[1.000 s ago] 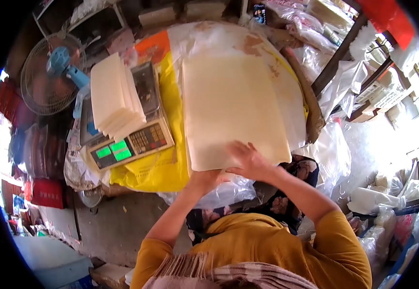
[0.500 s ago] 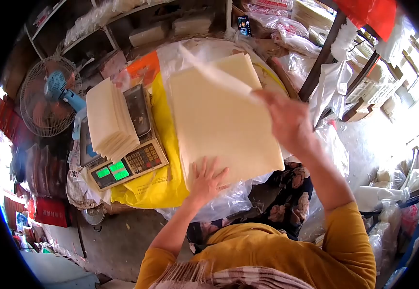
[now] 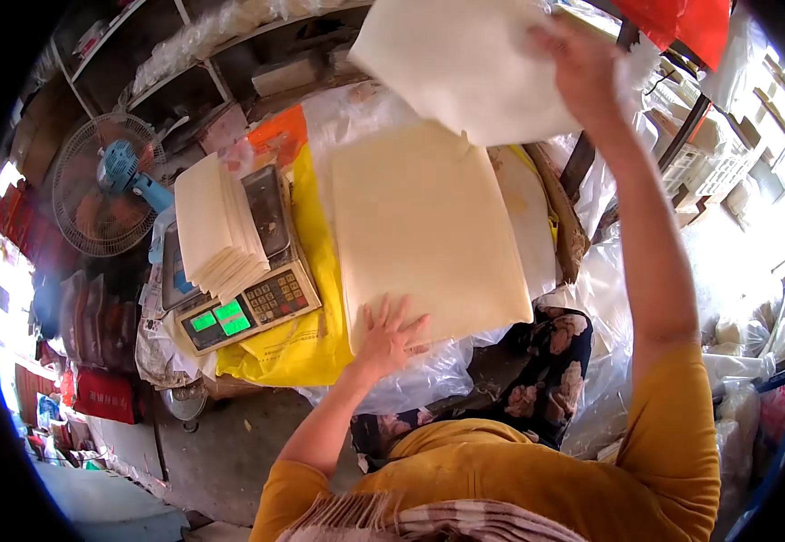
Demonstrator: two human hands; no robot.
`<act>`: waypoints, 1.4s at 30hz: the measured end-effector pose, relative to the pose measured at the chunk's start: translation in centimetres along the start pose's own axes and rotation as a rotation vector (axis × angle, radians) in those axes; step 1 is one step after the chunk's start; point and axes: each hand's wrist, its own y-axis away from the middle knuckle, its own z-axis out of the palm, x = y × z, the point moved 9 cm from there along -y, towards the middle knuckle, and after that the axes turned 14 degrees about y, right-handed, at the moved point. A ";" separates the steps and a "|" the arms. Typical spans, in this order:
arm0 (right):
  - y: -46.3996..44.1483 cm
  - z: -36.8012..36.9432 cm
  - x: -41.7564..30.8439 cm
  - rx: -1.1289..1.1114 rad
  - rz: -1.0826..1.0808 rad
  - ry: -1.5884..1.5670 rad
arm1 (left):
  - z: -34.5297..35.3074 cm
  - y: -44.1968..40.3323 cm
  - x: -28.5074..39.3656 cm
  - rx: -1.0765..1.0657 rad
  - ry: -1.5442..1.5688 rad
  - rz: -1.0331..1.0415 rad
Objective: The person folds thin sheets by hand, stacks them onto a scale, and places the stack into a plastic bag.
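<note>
Spreading its fingers flat, your left hand (image 3: 391, 341) rests on the near left corner of the sheet stack (image 3: 424, 235), gripping nothing. The stack lies right of the yellow plastic (image 3: 307, 334), its long axis running near to far; your left is the nearer hand. Your right hand (image 3: 582, 77), blurred, seems closed on the right edge of a pale sheet (image 3: 456, 68) raised beyond the stack. Since half a second ago, that sheet has swung farther out, showing broadside.
</note>
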 end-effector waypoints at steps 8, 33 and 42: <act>7.4 2.6 -2.2 -0.256 0.023 -0.059 | 0.3 -0.1 -0.1 -0.035 -0.017 0.003; 30.8 3.5 -10.7 -0.641 -0.506 -0.107 | -7.8 1.7 -0.7 0.515 0.045 0.251; 26.4 0.5 0.5 -1.169 0.248 -0.885 | -6.7 4.5 -8.6 0.440 0.910 -0.367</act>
